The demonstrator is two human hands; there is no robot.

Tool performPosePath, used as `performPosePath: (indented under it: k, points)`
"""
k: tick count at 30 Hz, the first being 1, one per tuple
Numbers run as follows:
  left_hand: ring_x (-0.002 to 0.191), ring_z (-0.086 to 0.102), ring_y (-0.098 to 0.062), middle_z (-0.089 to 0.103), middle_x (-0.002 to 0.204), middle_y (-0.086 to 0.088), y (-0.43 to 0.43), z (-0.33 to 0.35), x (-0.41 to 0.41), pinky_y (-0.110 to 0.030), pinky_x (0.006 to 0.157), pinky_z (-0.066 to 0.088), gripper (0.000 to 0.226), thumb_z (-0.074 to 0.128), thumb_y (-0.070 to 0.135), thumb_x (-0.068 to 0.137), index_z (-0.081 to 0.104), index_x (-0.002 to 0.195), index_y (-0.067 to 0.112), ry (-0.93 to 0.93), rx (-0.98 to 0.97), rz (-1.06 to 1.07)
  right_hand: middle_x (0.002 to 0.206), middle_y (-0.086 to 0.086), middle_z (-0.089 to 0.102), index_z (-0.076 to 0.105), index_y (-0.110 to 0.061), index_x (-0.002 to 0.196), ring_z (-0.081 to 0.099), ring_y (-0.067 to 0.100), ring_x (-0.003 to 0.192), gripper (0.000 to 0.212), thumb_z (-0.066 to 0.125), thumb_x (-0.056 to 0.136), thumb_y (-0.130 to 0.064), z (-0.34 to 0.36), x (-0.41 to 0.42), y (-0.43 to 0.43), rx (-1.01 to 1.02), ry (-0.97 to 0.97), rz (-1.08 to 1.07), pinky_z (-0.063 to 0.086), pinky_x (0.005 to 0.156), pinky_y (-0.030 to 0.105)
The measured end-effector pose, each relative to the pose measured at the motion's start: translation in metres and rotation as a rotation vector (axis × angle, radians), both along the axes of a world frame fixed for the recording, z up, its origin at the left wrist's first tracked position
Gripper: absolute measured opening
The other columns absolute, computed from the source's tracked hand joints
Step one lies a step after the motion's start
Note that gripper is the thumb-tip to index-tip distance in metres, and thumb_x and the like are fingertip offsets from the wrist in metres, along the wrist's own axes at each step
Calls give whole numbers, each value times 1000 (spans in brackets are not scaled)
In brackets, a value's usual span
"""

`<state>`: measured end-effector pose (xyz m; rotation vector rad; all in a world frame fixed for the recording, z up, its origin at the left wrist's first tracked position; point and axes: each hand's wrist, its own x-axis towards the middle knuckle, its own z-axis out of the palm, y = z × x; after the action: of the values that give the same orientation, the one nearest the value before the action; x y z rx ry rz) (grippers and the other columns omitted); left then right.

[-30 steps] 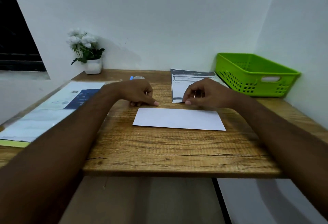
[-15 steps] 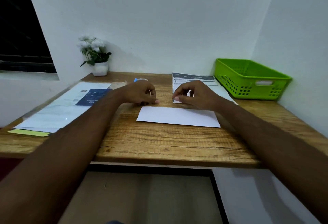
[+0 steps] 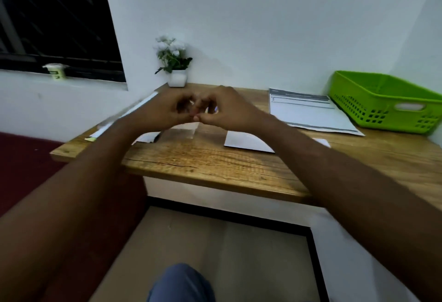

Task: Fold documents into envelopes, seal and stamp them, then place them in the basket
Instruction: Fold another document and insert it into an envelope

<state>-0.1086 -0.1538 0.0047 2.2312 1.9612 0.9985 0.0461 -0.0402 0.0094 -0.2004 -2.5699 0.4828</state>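
Here, left grip [image 3: 165, 111] touches right grip [image 3: 230, 110].

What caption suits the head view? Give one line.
Left hand and right hand meet at the fingertips over the desk, envelope lying on it, green basket at right.

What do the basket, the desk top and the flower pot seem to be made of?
The basket looks like moulded plastic: uniform bright green, regular holes. The desk top shows brown wood grain with a crack line, matte; solid wood or printed laminate, unclear. The flower pot is white and smooth, probably ceramic or plastic; too blurred to say.
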Motion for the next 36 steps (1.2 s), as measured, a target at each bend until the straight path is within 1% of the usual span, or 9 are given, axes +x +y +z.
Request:
performPosePath:
  k: [2,5,10,15,19,23,27,32,36]
  points:
    - [76,61,0,66,82,11,-29,2,-24,-13,63,43,22,74,15,81,63,93,30,-2,-27,123,85,-11,72,76,-26,88,63,2,74,8,75,80,-26,-3,-17,-19,5,-9,55,54,69,33]
    - [76,64,-3,71,82,7,-80,0,-54,-22,66,51,25,80,14,73,69,94,24,-111,-12,315,85,-13,70,73,-30,95,63,1,74,19,78,77,-31,-8,-39,-42,-5,-63,125,55,71,35]
    - [83,63,2,71,92,9,-132,-20,-73,-15,69,49,30,84,19,67,71,95,22,-235,-83,455,98,-17,66,65,-36,112,56,-6,76,34,75,79,-39,-11,-61,-60,223,-222,123,42,64,21]
    - [94,62,-5,65,110,16,-134,-33,-84,-27,79,51,36,83,25,69,69,102,30,-287,-41,497,105,-15,65,67,-32,112,55,1,91,24,63,88,-35,-14,-70,-66,435,-219,43,32,62,23]
    - [94,66,-1,71,106,7,-130,-41,-86,-13,78,50,39,80,18,72,68,108,23,-397,29,425,109,-14,64,65,-32,117,57,6,103,28,60,89,-32,-12,-74,-69,519,-214,24,28,65,25]
    - [92,67,0,72,103,6,-128,-41,-83,-12,79,51,33,77,13,76,69,108,19,-394,63,420,110,-10,66,68,-30,111,60,13,101,25,57,89,-28,-13,-77,-74,619,-154,-5,28,69,27]
    - [94,66,-1,71,104,7,-126,-40,-80,-22,86,52,33,80,11,73,70,103,19,-325,98,446,95,-5,68,73,-24,97,63,18,85,22,54,87,-27,-17,-79,-76,667,-58,-51,28,63,28]
    - [89,67,-11,72,97,5,-127,-39,-75,-27,82,53,22,82,14,71,73,91,18,-298,192,504,73,-5,67,73,-20,77,60,18,64,13,60,75,-23,-18,-70,-77,530,200,-31,35,54,26]
    - [90,70,-21,74,91,7,-129,-28,-75,-30,87,55,13,76,10,76,71,87,15,-388,347,408,79,-13,67,72,-25,83,58,4,68,10,64,79,-28,-6,-52,-76,201,313,-34,45,57,25]
